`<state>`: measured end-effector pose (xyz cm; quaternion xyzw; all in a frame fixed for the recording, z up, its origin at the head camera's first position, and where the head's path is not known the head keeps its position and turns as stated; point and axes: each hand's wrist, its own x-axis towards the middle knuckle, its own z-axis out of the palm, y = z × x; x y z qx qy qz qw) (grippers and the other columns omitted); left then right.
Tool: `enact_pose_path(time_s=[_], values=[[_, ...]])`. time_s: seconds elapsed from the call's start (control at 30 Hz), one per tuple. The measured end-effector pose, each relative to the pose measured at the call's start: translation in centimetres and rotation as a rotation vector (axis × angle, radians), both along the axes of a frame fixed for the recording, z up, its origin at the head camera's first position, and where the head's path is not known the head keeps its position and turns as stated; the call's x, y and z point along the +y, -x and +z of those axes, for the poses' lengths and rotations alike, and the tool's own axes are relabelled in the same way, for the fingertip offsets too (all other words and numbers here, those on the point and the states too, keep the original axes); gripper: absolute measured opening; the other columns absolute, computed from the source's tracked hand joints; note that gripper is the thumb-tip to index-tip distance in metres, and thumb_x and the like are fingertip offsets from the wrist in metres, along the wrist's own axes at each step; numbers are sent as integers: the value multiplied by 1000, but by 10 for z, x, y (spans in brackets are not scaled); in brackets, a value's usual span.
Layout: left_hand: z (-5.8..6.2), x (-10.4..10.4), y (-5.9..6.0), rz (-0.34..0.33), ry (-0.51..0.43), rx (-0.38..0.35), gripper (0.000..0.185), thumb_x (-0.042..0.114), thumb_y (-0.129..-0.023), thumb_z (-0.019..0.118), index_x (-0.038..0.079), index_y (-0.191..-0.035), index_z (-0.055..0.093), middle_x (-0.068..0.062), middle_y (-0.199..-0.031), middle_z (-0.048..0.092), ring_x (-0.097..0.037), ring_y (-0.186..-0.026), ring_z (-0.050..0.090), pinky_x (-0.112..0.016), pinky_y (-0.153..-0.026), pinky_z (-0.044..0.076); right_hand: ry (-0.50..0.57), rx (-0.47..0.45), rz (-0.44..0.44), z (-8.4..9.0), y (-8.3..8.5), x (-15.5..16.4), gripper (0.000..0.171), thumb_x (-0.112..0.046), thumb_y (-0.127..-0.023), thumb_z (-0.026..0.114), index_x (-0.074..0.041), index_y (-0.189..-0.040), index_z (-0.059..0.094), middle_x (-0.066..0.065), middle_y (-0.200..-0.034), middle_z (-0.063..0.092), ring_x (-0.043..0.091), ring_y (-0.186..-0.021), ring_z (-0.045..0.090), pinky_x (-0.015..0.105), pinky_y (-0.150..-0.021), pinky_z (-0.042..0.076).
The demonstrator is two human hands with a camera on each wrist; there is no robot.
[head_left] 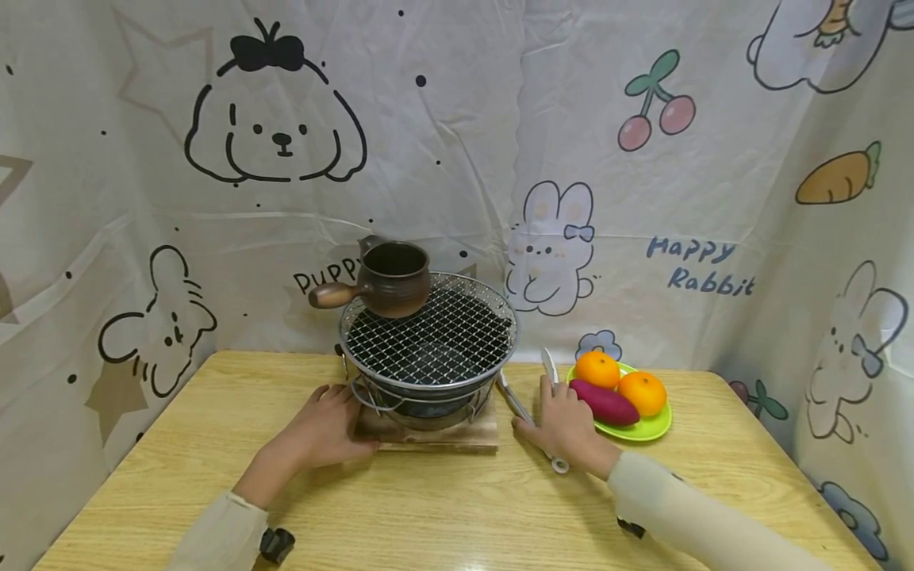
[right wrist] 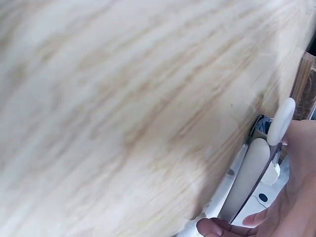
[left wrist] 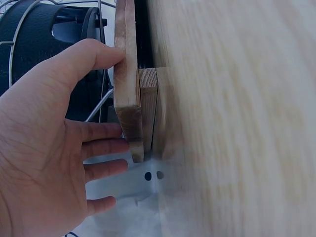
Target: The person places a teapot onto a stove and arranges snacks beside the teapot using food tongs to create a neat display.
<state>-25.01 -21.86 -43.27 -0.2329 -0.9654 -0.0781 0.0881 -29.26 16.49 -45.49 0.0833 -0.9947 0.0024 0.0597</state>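
A round charcoal grill with a wire mesh stands on a wooden board. Beside the board's left front corner is my left hand. In the left wrist view its thumb touches the board's edge, while the fairly straight fingers lie along the corner. My right hand holds metal tongs, thumb and fingers on opposite arms. Pale grips of the tongs show in the right wrist view. A brown pot with a wooden side handle rests on the mesh.
Right of the tongs, a green plate carries two oranges and a purple sweet potato. The light wooden table ends at a cartoon-printed cloth behind and at both sides.
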Motion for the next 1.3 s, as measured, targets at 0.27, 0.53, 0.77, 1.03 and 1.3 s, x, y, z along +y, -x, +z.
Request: enact_pose_path(time_s=[0.27, 0.53, 0.77, 1.03, 1.3], values=[[-2, 0, 1, 2, -19, -15, 91, 56, -79, 73, -3, -145, 52, -22, -143, 57, -43, -130, 54, -67, -109, 39, 14, 57, 9, -3, -1, -1, 88, -57, -89, 67, 9, -142, 40, 31, -112, 58, 41, -94, 60, 46, -64, 57], [-1, 0, 1, 14, -21, -37, 91, 57, -79, 72, -2, -146, 51, -22, -144, 56, -44, -131, 53, -67, -110, 38, 104, 76, -1, -5, -3, -2, 79, -47, -88, 69, 7, -138, 42, 30, -107, 56, 40, -89, 58, 45, -59, 57], [0, 1, 0, 13, -18, -41, 91, 57, -80, 72, -2, -146, 51, -22, -143, 57, -44, -131, 52, -67, -109, 38, 163, 86, -21, -3, -6, -3, 71, -37, -88, 68, 6, -137, 41, 24, -95, 46, 34, -74, 53, 40, -48, 49], [-1, 1, 0, 11, -11, -32, 92, 57, -79, 72, -2, -146, 50, -22, -144, 56, -44, -131, 53, -67, -108, 39, 113, 146, -10, 1, -14, -3, 64, -29, -90, 65, 7, -138, 43, 29, -101, 48, 37, -79, 52, 42, -47, 50], [-2, 1, 1, 16, -9, -24, 91, 57, -79, 71, -3, -145, 51, -22, -141, 58, -44, -130, 53, -67, -109, 39, 2, 204, -4, 12, -22, -2, 64, -26, -92, 67, 7, -142, 45, 33, -103, 52, 40, -80, 53, 44, -52, 52]])
